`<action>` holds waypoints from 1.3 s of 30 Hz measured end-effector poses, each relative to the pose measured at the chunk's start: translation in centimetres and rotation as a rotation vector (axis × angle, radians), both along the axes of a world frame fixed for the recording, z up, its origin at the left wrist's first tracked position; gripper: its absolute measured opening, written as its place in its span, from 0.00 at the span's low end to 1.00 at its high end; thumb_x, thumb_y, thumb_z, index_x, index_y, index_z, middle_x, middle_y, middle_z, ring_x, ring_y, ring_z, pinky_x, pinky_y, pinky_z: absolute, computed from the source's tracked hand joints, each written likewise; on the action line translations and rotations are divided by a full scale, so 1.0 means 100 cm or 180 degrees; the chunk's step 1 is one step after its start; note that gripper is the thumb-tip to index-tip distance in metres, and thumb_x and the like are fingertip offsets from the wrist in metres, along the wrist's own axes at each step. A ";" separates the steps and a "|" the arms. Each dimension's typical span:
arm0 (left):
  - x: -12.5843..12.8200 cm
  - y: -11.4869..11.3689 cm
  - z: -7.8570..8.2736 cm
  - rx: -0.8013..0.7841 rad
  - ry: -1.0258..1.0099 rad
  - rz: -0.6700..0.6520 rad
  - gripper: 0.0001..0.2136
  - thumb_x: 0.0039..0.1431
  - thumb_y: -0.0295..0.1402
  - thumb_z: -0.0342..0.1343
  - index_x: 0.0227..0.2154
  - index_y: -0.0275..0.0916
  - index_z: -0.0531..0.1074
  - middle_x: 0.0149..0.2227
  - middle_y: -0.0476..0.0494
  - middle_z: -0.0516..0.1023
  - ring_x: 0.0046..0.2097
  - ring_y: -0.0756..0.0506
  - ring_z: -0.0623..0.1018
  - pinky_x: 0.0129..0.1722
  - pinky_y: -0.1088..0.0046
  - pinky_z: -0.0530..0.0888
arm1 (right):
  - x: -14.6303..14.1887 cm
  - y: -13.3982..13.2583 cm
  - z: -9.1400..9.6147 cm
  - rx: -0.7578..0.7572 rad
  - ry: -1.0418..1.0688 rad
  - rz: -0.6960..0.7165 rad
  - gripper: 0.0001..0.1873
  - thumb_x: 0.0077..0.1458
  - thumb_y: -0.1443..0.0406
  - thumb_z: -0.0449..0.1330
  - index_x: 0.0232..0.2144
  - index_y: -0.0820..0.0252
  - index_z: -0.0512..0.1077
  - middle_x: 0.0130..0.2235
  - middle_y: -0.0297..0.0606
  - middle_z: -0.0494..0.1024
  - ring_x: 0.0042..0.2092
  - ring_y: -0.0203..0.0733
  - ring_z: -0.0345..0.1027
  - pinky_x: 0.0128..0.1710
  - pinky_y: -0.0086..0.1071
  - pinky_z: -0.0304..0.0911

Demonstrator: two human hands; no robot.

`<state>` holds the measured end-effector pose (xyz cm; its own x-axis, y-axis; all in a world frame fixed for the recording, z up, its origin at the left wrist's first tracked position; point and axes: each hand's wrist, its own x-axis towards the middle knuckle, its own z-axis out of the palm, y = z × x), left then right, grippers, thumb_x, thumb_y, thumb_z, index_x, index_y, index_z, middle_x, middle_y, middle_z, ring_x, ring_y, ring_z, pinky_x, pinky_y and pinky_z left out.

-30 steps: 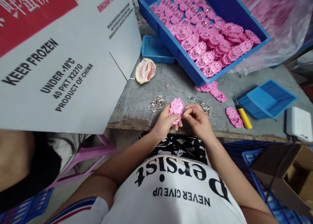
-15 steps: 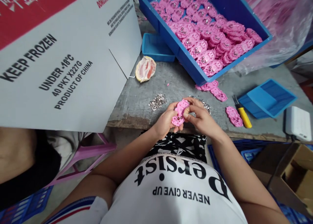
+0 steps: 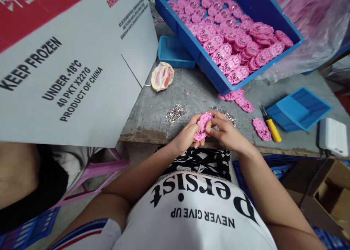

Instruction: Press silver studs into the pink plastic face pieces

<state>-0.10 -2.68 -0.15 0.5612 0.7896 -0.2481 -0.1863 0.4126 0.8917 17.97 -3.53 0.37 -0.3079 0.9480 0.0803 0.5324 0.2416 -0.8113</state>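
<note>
A pink molded plastic piece (image 3: 202, 125) with small shiny metal bits near its lower end is held between both hands, just over the table's front edge. My left hand (image 3: 186, 135) is closed round its left side, thumb on top. From the right, my right hand (image 3: 222, 129) pinches it with thumb and fingers at the edge. Beyond the hands lie two heaps of tiny metal parts: one heap (image 3: 176, 113) to the left, another heap (image 3: 229, 117) partly behind my right hand. Whether a metal part is between my right fingertips is too small to tell.
A large blue bin (image 3: 218, 83) full of similar pink pieces stands at the back. Right of me lie a loose pink piece (image 3: 261, 129), a yellow-handled screwdriver (image 3: 273, 130), a blue tray (image 3: 302, 109) and a white box-shaped device (image 3: 333, 137). A carton (image 3: 82, 108) and cut fruit (image 3: 162, 77) are left.
The pink piece has shifted slightly right and turned a little in my hands. Both hands keep hold of it. The things on the table have stayed put.
</note>
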 end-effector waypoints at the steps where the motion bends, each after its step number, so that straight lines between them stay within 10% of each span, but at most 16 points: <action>1: 0.000 0.000 0.000 0.0018 0.0021 0.0003 0.22 0.57 0.34 0.46 0.55 0.36 0.60 0.28 0.50 0.73 0.20 0.51 0.72 0.14 0.80 0.62 | 0.000 0.000 0.000 0.0000 0.0013 -0.0013 0.13 0.60 0.58 0.59 0.26 0.57 0.71 0.52 0.44 0.73 0.58 0.53 0.63 0.61 0.50 0.54; 31: 0.004 0.002 0.003 0.0026 0.0016 -0.0139 0.21 0.58 0.33 0.47 0.54 0.36 0.61 0.28 0.50 0.73 0.20 0.52 0.72 0.15 0.80 0.63 | 0.002 0.002 0.008 -0.0064 -0.0119 -0.0003 0.11 0.58 0.63 0.59 0.24 0.57 0.69 0.39 0.41 0.72 0.44 0.47 0.67 0.47 0.41 0.63; 39: 0.001 0.003 -0.009 -0.0405 -0.0292 0.0011 0.19 0.49 0.29 0.53 0.46 0.35 0.65 0.28 0.48 0.76 0.22 0.50 0.75 0.17 0.78 0.66 | -0.002 -0.004 -0.006 -0.0357 0.0687 -0.0529 0.09 0.53 0.58 0.66 0.31 0.57 0.78 0.52 0.45 0.74 0.53 0.50 0.70 0.50 0.43 0.68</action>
<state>0.00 -2.42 -1.06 0.5834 0.7571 -0.2941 -0.2663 0.5204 0.8114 17.75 -3.91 -0.24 -0.1347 0.9907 0.0190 0.3695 0.0680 -0.9268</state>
